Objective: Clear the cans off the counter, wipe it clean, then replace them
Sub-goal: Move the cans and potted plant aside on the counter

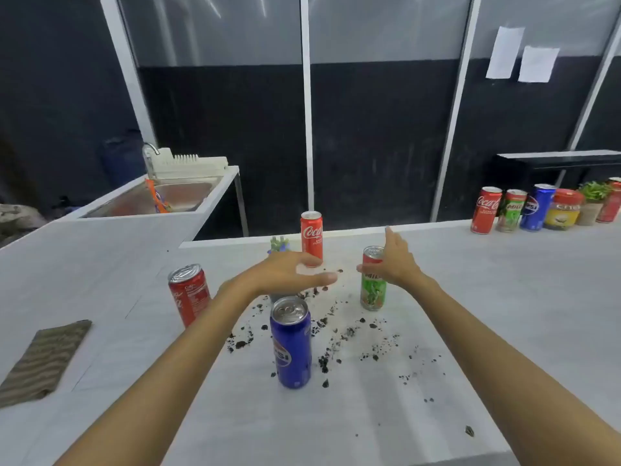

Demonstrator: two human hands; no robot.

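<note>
Nearest the viewer, an upright blue Pepsi can (291, 343) stands below the left hand (291, 273), amid dark crumbs (339, 334) on the counter (470, 297). Left of that hand: folded cloth (43, 359), red Coca-Cola can (189, 294). Left hand open, gripping nothing. Beyond it, second Coca-Cola can (312, 238). Right hand (396, 260) open, fingers spread beside the green Milo can (372, 280); contact cannot be confirmed.

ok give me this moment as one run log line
stage: clearing not begun | left hand: open, empty | right hand: open, by green can | counter: dirt among four cans | cloth: untouched
</note>
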